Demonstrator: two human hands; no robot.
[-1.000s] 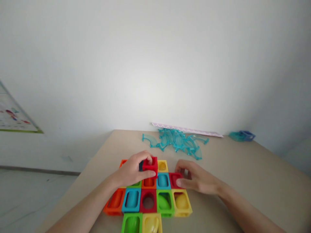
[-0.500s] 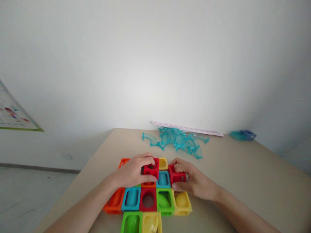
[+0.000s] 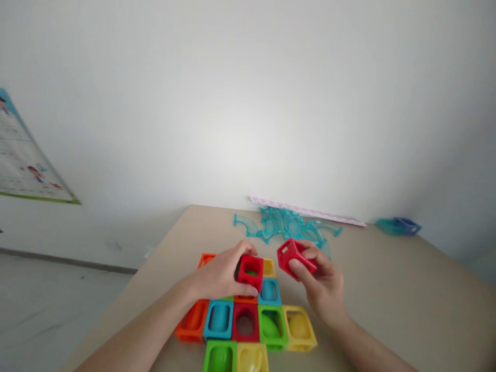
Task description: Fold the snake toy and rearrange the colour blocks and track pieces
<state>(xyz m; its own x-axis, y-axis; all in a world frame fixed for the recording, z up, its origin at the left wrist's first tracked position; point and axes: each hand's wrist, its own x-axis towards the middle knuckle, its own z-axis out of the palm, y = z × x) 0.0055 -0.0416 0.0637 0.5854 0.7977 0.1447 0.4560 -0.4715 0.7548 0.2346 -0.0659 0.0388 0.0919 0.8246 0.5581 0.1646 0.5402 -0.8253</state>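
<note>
Several coloured hollow blocks stand side by side on the table, among them a dark red one (image 3: 245,322), a blue one (image 3: 219,316) and a green one (image 3: 272,325). My left hand (image 3: 228,271) is closed on a red block (image 3: 251,271) over the back of the group. Raised off the table to the right, another red block (image 3: 293,260), tilted, is between the thumb and fingers of my right hand (image 3: 320,281). A yellow block (image 3: 298,326) forms the right end of its row, turned slightly.
Translucent teal curved pieces (image 3: 287,223) lie in a pile near the wall, before a pale pink strip (image 3: 310,212). A dark blue piece (image 3: 407,226) sits at the back right of the table (image 3: 391,279). A poster (image 3: 31,160) hangs at left.
My right hand has lifted its red block off the table beside the group and tilted it. My left hand still holds the other red block. The view has shifted slightly.
</note>
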